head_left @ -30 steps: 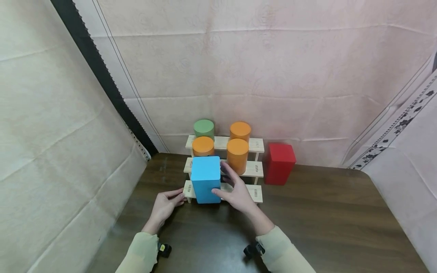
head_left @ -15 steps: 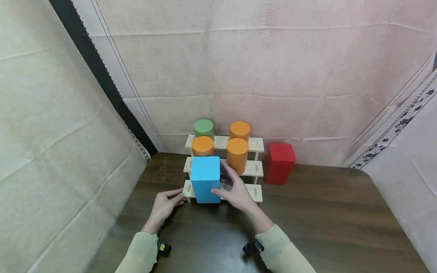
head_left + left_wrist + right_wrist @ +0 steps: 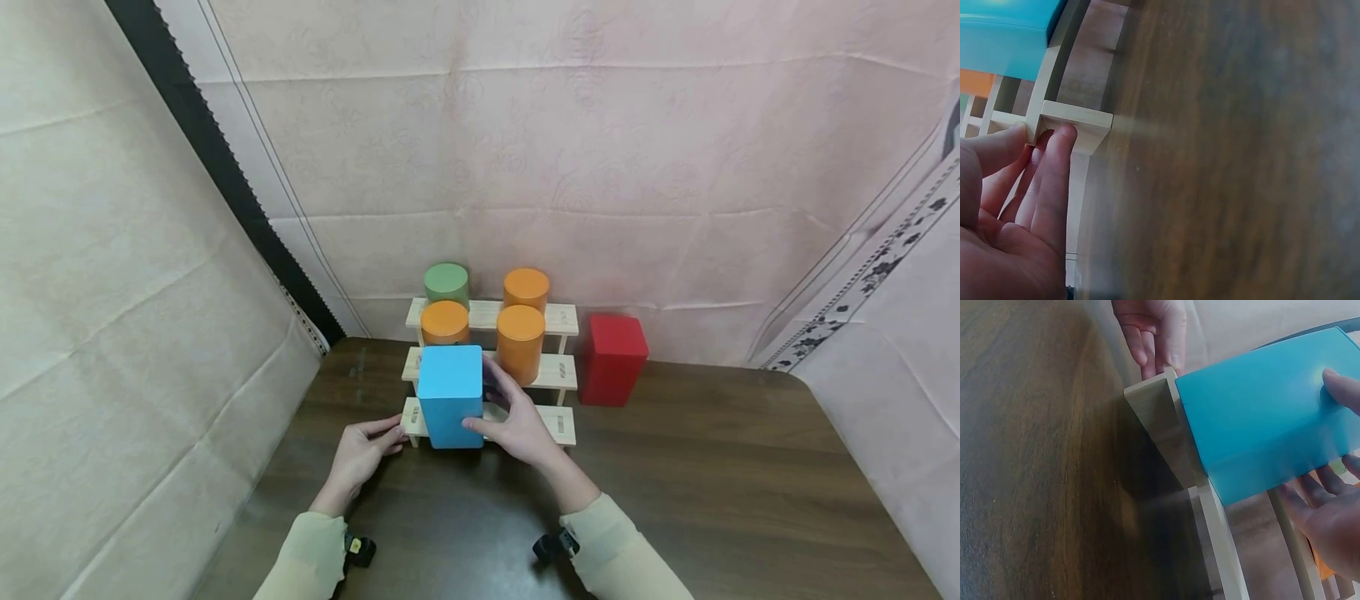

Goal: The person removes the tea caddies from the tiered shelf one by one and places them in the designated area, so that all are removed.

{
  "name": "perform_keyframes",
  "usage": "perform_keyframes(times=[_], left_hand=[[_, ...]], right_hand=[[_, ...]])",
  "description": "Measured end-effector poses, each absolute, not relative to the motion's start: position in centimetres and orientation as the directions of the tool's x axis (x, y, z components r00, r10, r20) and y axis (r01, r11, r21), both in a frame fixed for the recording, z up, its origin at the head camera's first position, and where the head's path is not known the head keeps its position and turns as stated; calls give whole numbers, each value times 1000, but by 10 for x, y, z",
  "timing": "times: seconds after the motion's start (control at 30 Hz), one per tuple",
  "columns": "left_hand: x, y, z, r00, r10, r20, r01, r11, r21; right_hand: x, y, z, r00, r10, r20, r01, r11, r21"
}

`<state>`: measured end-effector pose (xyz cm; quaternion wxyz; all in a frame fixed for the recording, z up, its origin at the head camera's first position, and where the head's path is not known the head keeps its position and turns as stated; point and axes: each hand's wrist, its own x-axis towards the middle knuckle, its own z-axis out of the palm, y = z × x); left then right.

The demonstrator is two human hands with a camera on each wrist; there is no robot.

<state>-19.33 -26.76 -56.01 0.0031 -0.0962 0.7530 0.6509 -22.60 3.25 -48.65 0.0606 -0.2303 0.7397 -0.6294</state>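
A pale wooden three-step display rack [image 3: 561,425] stands on the table. On the left of its lowest step is an upright blue box [image 3: 451,396]. My right hand [image 3: 521,427] grips the box from the right, thumb on the front and fingers along the side, as the right wrist view also shows with the box [image 3: 1266,412]. With thumb and fingers my left hand [image 3: 362,454] pinches the left end of the lowest step; the left wrist view shows this hand [image 3: 1022,200] at the wooden end [image 3: 1075,114] from close by.
Two orange cylinders [image 3: 520,343] stand on the middle step. A third orange cylinder [image 3: 527,287] and a green one [image 3: 447,283] are on the top step. Right of the rack a red box [image 3: 613,362] stands on the dark wooden table [image 3: 712,483]. Cloth [image 3: 637,167] hangs behind.
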Motion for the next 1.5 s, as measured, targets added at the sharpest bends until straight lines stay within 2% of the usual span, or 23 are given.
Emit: perform_keyframes(times=[1.5], left_hand=[[-193, -268, -560, -981, -143, -130, -149, 134, 980]], right_hand=[[-219, 34, -486, -900, -397, 182, -218, 46, -975]])
